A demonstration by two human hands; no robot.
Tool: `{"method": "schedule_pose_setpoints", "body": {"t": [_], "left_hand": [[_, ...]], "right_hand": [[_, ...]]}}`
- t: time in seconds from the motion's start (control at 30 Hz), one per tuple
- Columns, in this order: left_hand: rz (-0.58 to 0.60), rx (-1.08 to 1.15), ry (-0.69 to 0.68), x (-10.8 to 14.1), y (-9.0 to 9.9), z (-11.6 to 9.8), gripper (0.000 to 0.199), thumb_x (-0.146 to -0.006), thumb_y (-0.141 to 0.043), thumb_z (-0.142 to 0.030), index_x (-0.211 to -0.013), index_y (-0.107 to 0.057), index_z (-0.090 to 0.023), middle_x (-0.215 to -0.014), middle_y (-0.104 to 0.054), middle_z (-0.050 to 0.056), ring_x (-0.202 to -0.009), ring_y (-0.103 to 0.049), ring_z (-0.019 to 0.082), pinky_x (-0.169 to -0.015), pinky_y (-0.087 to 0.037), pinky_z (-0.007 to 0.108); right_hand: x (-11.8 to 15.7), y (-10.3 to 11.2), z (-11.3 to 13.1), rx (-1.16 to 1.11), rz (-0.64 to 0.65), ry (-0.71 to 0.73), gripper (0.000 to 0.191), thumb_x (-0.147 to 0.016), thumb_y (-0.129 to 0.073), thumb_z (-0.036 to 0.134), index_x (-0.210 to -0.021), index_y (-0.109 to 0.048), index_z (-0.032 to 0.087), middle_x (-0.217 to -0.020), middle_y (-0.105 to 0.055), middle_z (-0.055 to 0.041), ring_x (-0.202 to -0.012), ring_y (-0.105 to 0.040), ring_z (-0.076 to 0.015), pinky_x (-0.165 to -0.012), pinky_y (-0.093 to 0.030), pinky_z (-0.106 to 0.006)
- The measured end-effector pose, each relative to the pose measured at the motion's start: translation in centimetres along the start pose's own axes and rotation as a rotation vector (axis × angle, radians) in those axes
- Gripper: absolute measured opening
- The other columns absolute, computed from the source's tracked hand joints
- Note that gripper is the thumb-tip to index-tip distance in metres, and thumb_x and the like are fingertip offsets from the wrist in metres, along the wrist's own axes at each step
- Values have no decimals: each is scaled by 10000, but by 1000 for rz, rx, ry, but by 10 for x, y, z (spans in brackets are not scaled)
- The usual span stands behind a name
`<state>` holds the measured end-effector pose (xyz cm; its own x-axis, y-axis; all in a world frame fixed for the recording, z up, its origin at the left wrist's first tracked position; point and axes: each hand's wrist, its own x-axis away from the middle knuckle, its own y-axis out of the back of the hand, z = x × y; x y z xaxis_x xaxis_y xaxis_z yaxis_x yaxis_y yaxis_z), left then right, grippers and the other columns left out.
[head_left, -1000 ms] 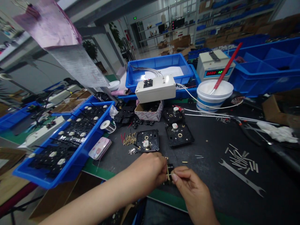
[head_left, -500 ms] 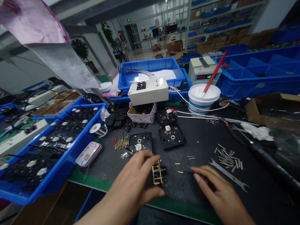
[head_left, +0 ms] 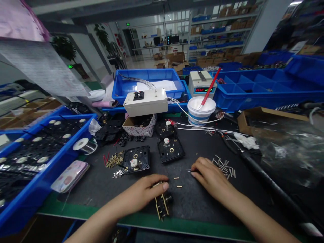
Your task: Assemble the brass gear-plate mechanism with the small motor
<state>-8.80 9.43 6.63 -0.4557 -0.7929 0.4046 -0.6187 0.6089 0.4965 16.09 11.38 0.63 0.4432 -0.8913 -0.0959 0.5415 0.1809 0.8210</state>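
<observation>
My left hand [head_left: 152, 186] is closed over the upper end of a small brass-framed mechanism [head_left: 162, 206] with black parts, which stands tilted on the dark mat. Fingers and thumb of my right hand [head_left: 210, 175] come together at the right ends of thin metal pins [head_left: 188, 170] on the mat; the exact grip is partly hidden. Two short brass pins [head_left: 179, 186] lie between the hands. Beyond them sit a black square housing [head_left: 136, 160] with a white part and another black housing [head_left: 171, 150].
Loose steel pins [head_left: 225, 167] lie right of my right hand. Brass standoffs [head_left: 115, 159], a solder spool [head_left: 84, 146] and a tin [head_left: 69, 175] are at left. A white bucket [head_left: 200, 116] with a red-handled brush stands behind. A blue tray [head_left: 48, 168] borders the left side.
My right hand has reached forward to the thin pins. My left hand has shifted its hold to the mechanism's upper end, and the mechanism is tilted more. The view has turned right.
</observation>
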Motion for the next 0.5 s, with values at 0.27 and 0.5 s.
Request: {"method": "schedule_pose_setpoints", "body": {"t": [0.27,0.5], "left_hand": [[-189,-322,-81,-1,-11,-16,299,-865,-550,-322,-1121,-564,-169,-1103,-587,76,-1025,-558,211,-913,-445,365],[-3,-981,-177,-38,-41,-56,126,-816,-542,-90,-834,-667,-78,-839,-675,153,-820,-609,302,-680,-495,407]], "right_hand": [[0,-2,1,-54,-3,-8,158,-859,-459,119,-741,-533,195,-766,-555,-61,-740,-523,-241,-664,-419,-368],[24,7,3,-262,-58,-160,140,-897,-465,263,-824,-578,225,-816,-638,-19,-776,-608,-205,-698,-458,-319]]}}
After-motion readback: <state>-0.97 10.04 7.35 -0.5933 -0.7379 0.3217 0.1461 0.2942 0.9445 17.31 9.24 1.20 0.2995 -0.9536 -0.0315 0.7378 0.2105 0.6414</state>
